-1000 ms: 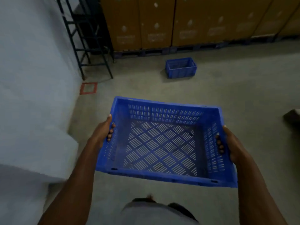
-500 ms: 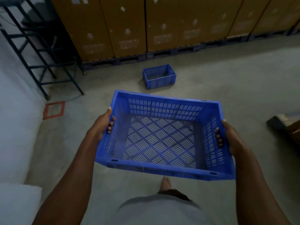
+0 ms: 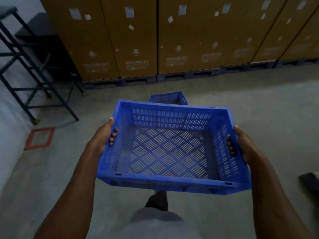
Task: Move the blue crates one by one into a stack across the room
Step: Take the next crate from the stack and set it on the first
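I hold an empty blue slotted crate [image 3: 165, 152] level in front of me, above the floor. My left hand [image 3: 103, 137] grips its left wall with the fingers through the handle slot. My right hand [image 3: 241, 144] grips the right wall the same way. A second blue crate [image 3: 168, 98] sits on the concrete floor just beyond; the far rim of the carried crate hides most of it.
Tall brown cartons [image 3: 172, 35] on dark pallets [image 3: 155, 80] line the far side. A black metal rack [image 3: 34, 75] stands at the left by a white wall. A red square floor marking [image 3: 40, 138] lies at the left. A dark object [image 3: 310, 178] sits at the right edge.
I have walked forward with the crate. The crate on the floor and the cartons are much closer, and the floor crate now slips behind the carried crate's far rim.
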### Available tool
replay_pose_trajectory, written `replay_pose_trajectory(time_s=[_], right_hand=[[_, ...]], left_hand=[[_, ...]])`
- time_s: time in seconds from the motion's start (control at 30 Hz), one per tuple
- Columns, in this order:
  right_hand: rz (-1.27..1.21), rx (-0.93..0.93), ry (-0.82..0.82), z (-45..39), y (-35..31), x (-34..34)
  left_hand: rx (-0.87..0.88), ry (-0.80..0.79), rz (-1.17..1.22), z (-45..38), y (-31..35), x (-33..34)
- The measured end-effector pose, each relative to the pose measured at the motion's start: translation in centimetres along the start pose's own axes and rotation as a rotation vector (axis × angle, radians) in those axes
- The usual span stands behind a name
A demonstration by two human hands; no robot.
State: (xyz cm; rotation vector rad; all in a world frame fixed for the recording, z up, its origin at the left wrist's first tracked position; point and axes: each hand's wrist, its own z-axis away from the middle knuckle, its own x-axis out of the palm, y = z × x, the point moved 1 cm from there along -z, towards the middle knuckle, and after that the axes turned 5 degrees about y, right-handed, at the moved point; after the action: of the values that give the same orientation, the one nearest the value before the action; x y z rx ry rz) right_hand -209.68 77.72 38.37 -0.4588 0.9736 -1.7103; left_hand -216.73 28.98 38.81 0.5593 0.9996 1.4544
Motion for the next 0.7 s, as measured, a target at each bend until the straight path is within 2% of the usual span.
replay_pose_trajectory(time_s=[0.4, 0.7], right_hand=[[-0.017, 0.018, 0.013, -24.5, -20.1, 2.5], [0.083, 0.042, -0.092, -45.2, -32.4, 5.7]], left_hand=[[0.021, -0.065, -0.059, -24.4, 19.9, 14.0], [-0.030, 0.002, -0.024, -39.4, 27.3, 22.8]])
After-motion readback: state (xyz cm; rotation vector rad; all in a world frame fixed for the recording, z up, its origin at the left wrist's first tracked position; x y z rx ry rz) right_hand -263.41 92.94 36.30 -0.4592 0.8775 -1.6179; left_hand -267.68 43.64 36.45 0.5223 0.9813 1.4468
